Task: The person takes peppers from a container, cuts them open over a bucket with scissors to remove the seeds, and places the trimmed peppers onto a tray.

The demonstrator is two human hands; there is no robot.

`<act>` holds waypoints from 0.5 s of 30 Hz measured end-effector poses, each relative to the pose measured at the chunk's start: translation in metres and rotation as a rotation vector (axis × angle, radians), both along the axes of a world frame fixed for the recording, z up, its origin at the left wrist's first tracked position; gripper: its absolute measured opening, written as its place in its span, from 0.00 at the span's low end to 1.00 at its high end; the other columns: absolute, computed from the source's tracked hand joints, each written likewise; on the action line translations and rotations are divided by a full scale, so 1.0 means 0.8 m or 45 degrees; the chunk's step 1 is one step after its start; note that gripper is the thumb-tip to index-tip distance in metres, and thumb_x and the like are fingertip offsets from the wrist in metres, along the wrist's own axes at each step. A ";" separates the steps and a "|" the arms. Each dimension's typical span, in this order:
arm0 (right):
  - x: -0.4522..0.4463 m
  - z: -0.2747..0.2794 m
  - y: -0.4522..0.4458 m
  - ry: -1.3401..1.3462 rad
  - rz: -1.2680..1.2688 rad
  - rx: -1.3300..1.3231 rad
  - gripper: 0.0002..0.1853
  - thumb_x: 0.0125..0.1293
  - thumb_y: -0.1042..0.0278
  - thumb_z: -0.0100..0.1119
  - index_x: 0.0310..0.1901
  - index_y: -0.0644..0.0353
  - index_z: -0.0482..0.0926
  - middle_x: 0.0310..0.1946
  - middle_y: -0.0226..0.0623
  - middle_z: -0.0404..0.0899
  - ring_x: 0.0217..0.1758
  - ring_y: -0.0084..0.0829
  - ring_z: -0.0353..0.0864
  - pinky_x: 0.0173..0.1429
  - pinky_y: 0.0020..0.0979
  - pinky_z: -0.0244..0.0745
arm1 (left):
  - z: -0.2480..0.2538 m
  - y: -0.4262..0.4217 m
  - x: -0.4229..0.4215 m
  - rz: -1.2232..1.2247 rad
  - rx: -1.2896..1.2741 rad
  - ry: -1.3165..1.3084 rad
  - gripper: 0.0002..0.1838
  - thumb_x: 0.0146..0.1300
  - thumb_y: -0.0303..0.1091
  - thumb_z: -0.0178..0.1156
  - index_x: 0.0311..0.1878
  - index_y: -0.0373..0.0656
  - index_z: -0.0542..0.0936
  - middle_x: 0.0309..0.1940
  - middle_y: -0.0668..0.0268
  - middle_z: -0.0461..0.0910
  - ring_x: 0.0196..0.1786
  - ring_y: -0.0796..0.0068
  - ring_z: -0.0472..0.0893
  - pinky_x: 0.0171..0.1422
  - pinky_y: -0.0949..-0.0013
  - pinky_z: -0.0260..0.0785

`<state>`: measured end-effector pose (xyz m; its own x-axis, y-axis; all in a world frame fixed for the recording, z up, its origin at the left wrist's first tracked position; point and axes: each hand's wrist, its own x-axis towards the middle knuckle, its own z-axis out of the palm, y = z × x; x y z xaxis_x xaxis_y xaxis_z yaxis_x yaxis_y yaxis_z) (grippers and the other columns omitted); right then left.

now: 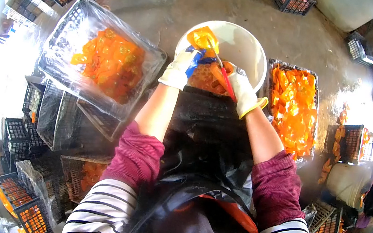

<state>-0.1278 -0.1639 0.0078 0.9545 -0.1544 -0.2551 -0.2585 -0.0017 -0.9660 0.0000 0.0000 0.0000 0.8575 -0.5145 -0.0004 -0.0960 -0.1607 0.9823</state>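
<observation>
My left hand (181, 66), in a white glove with blue fingers, is closed on the lower end of a shiny orange plastic-like pouch (203, 40). In my right hand (243, 88), gloved in white with orange fingers and a yellow cuff, is a red-handled tool (228, 85). Its thin metal end points up toward the pouch; I cannot tell whether the two touch or what kind of tool it is. Both hands are over the near part of a large white tub (261, 62). Orange-brown contents (208, 77) show in the tub, partly hidden by my hands.
To the left, a plastic-lined crate (57, 50) holds orange pieces, with dark crates (53, 114) under and beside it. On the right is another crate (317, 77) heaped with orange pieces (292, 112). More crates (291, 1) stand on the wet-looking floor (164, 3).
</observation>
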 end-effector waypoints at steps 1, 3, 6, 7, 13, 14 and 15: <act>-0.002 -0.003 -0.003 0.022 -0.063 0.199 0.19 0.65 0.65 0.61 0.56 0.60 0.74 0.44 0.37 0.80 0.47 0.27 0.77 0.54 0.27 0.72 | 0.000 -0.003 -0.002 -0.013 -0.034 -0.014 0.20 0.67 0.40 0.54 0.60 0.42 0.74 0.52 0.53 0.79 0.53 0.60 0.79 0.57 0.61 0.68; 0.011 -0.003 -0.003 -0.052 -0.068 0.083 0.18 0.65 0.67 0.62 0.54 0.63 0.75 0.42 0.35 0.80 0.46 0.26 0.76 0.52 0.26 0.72 | 0.012 0.000 0.004 -0.037 0.021 -0.032 0.18 0.68 0.37 0.53 0.59 0.42 0.75 0.49 0.56 0.80 0.50 0.64 0.79 0.53 0.64 0.70; 0.004 0.001 0.003 -0.137 -0.017 -0.274 0.15 0.68 0.70 0.55 0.53 0.65 0.75 0.42 0.36 0.80 0.46 0.26 0.77 0.51 0.25 0.72 | 0.097 0.002 -0.056 0.003 0.152 0.151 0.14 0.68 0.31 0.51 0.54 0.40 0.77 0.40 0.64 0.80 0.40 0.76 0.79 0.42 0.73 0.72; 0.002 0.001 0.003 -0.147 -0.015 -0.302 0.14 0.69 0.71 0.53 0.53 0.66 0.75 0.42 0.36 0.80 0.46 0.26 0.77 0.51 0.25 0.72 | 0.083 0.000 -0.050 -0.015 0.018 0.223 0.15 0.67 0.29 0.52 0.55 0.41 0.76 0.42 0.65 0.79 0.41 0.75 0.78 0.45 0.73 0.72; -0.003 0.012 0.009 -0.104 0.026 -0.470 0.13 0.69 0.71 0.51 0.51 0.65 0.76 0.43 0.36 0.80 0.46 0.29 0.79 0.50 0.28 0.73 | 0.003 0.007 0.009 0.001 -0.106 0.274 0.19 0.67 0.27 0.51 0.61 0.41 0.70 0.47 0.64 0.76 0.46 0.76 0.76 0.50 0.74 0.74; -0.008 0.029 0.013 -0.089 0.029 -0.625 0.13 0.69 0.70 0.52 0.51 0.65 0.76 0.43 0.35 0.80 0.45 0.29 0.78 0.49 0.29 0.73 | -0.005 0.005 0.011 -0.012 -0.131 0.303 0.19 0.68 0.27 0.50 0.61 0.41 0.70 0.47 0.64 0.76 0.46 0.76 0.76 0.49 0.74 0.74; -0.014 0.061 0.021 -0.036 0.042 -0.805 0.13 0.68 0.70 0.52 0.51 0.64 0.76 0.42 0.35 0.80 0.44 0.28 0.78 0.49 0.29 0.72 | 0.004 0.006 0.003 0.022 0.013 0.201 0.16 0.67 0.30 0.51 0.57 0.41 0.73 0.43 0.63 0.78 0.43 0.74 0.79 0.47 0.71 0.74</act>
<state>-0.1392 -0.1473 0.0564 0.9664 -0.2373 -0.0988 -0.2228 -0.5817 -0.7823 0.0022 0.0050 0.0035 0.8552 -0.4987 -0.1409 0.0623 -0.1710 0.9833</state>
